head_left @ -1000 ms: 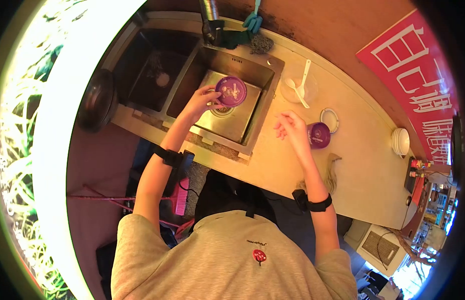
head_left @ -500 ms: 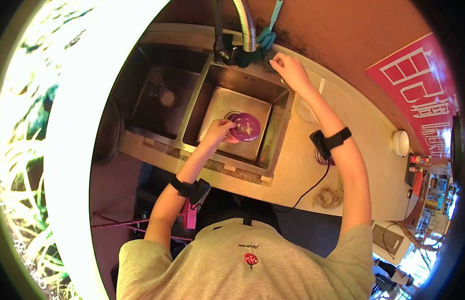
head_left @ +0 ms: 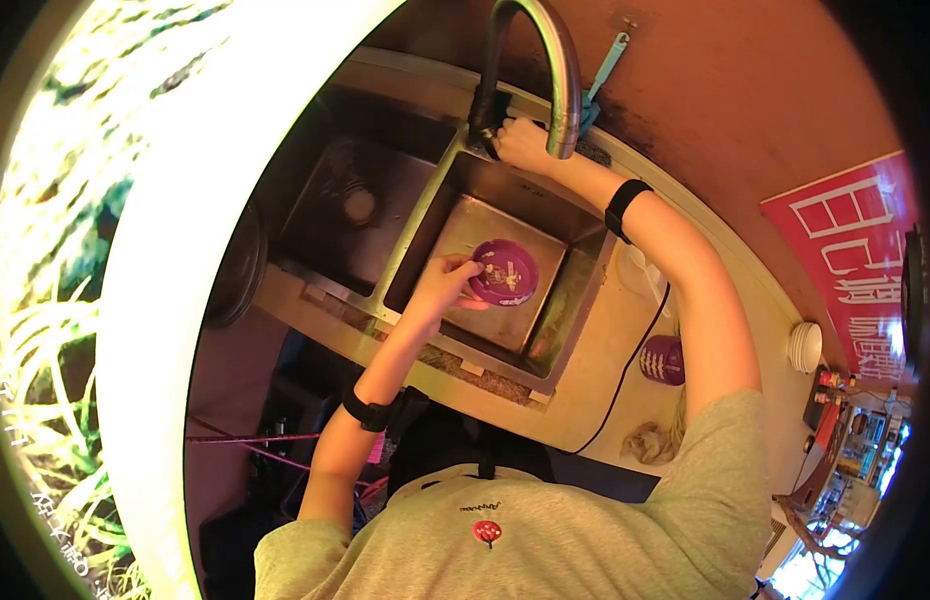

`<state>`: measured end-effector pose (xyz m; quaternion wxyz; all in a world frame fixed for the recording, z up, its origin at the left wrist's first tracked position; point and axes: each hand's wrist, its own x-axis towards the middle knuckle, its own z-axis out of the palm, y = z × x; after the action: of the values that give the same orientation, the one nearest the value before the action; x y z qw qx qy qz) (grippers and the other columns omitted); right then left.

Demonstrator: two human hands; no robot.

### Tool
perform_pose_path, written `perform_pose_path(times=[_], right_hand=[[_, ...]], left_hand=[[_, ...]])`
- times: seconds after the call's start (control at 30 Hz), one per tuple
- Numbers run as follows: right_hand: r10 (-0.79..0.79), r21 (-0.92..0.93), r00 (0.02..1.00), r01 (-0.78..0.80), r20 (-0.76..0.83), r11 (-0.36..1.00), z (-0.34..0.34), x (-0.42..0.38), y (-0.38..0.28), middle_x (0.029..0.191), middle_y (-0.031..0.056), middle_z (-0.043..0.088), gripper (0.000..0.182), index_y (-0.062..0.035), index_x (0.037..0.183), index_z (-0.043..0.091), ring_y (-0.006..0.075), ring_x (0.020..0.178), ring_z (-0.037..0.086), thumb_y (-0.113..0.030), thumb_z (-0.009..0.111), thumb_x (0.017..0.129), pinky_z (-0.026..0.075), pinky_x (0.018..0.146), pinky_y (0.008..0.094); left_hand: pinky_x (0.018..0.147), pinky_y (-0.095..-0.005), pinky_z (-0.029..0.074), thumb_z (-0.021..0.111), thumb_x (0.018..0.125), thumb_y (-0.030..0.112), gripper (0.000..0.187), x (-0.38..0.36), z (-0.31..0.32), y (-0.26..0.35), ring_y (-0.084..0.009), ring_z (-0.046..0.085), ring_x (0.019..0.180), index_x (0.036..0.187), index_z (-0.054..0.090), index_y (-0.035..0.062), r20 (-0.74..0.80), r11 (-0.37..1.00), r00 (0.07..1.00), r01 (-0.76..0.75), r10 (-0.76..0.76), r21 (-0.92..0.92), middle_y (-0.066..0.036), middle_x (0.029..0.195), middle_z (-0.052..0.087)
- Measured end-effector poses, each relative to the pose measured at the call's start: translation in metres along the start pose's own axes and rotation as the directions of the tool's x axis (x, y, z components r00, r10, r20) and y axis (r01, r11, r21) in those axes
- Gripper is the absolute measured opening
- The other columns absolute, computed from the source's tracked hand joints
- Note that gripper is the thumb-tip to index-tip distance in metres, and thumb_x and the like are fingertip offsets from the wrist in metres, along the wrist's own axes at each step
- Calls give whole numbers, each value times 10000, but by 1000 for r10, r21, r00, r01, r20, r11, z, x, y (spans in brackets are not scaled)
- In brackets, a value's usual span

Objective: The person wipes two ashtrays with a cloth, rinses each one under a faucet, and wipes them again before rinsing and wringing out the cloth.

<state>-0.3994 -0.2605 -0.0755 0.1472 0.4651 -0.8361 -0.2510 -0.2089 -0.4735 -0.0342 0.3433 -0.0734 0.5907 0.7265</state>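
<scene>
My left hand [head_left: 447, 286] grips the near-left rim of a small purple bowl [head_left: 507, 272], thumb on the inside. The bowl is held over the right sink basin [head_left: 465, 226], tilted so its inside shows, with pale marks or bits in it. My right hand [head_left: 523, 145] is curled at the dark base of the faucet [head_left: 555, 45], where its lever sits; the fingers partly hide that spot. No water is visible from the spout.
The left basin [head_left: 357, 205] lies beside the right one. A turquoise brush [head_left: 607, 70] stands behind the faucet. On the right counter are patterned purple bowls [head_left: 662, 360], a crumpled bag [head_left: 649, 443], a cable [head_left: 625, 375] and stacked white dishes [head_left: 805, 347].
My right hand has moved left from the scrubber behind the sink to the faucet base. The left hand still holds the purple bowl over the basin. The camera view has shifted.
</scene>
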Motion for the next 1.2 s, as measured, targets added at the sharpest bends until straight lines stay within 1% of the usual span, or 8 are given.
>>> perform_pose_path(times=[0.03, 0.07, 0.8, 0.87, 0.93, 1.0, 1.1, 1.2], right_hand=[[5, -33, 996, -2, 95, 999, -1, 4, -1, 647, 52, 600, 91, -73, 625, 612, 203, 664, 585, -142, 557, 646, 444, 568, 304], [-57, -2, 998, 57, -27, 998, -3, 4, 2, 563, 45, 582, 105, -94, 560, 614, 199, 561, 584, -140, 566, 640, 431, 471, 306], [17, 41, 999, -16, -40, 999, 16, -2, -6, 561, 129, 554, 127, 7, 553, 592, 231, 539, 585, -118, 567, 563, 466, 448, 323], [91, 245, 982, -48, -164, 968, 27, -4, -7, 563, 125, 553, 130, 5, 560, 597, 230, 535, 586, -121, 568, 569, 469, 445, 324], [80, 218, 982, -41, -170, 975, 27, -3, -6, 562, 121, 551, 132, 2, 569, 601, 230, 525, 585, -126, 569, 576, 469, 438, 324], [-8, -42, 999, 6, -47, 999, 25, -1, -7, 558, 115, 549, 135, -2, 578, 604, 230, 508, 582, -132, 570, 584, 468, 429, 322], [61, -95, 993, -51, 105, 994, 22, 1, -11, 594, 97, 553, 147, -12, 613, 608, 220, 615, 590, -154, 568, 610, 470, 487, 312], [101, 36, 984, -97, -144, 995, 18, -1, -6, 721, 87, 561, 160, -41, 721, 608, 223, 756, 564, -179, 587, 643, 454, 581, 320]], left_hand=[[561, -259, 557, 491, 841, 150, 254, 2, -1, -3, -135, 567, 635, 928, 551, -81, -1, 1000, 1000, -8, 8, -8, -91, 790, 556], [562, -261, 558, 491, 841, 150, 257, 3, -1, -5, -136, 568, 638, 933, 551, -83, -2, 1000, 1000, -18, 18, -17, -93, 792, 556], [590, -255, 555, 492, 843, 148, 254, 20, 16, -3, -164, 583, 687, 922, 563, -82, -51, 995, 999, -16, 11, -99, -104, 828, 551], [593, -257, 556, 492, 842, 145, 253, 22, 15, -2, -166, 582, 691, 918, 559, -87, -49, 996, 999, -17, 12, -91, -107, 829, 547], [595, -259, 556, 492, 842, 139, 251, 24, 16, -1, -167, 581, 689, 915, 553, -92, -60, 994, 998, -42, 36, -97, -108, 828, 543], [598, -261, 556, 492, 841, 134, 246, 24, 18, -2, -167, 578, 688, 912, 549, -95, -63, 993, 997, -48, 42, -111, -108, 829, 540], [602, -265, 557, 491, 840, 124, 238, 30, 19, 1, -163, 573, 691, 915, 544, -96, -54, 990, 997, -54, 47, -132, -107, 833, 535], [608, -271, 560, 489, 841, 111, 238, 35, 18, 2, -155, 566, 705, 950, 535, -96, -50, 988, 996, -84, 78, -128, -103, 848, 533]])
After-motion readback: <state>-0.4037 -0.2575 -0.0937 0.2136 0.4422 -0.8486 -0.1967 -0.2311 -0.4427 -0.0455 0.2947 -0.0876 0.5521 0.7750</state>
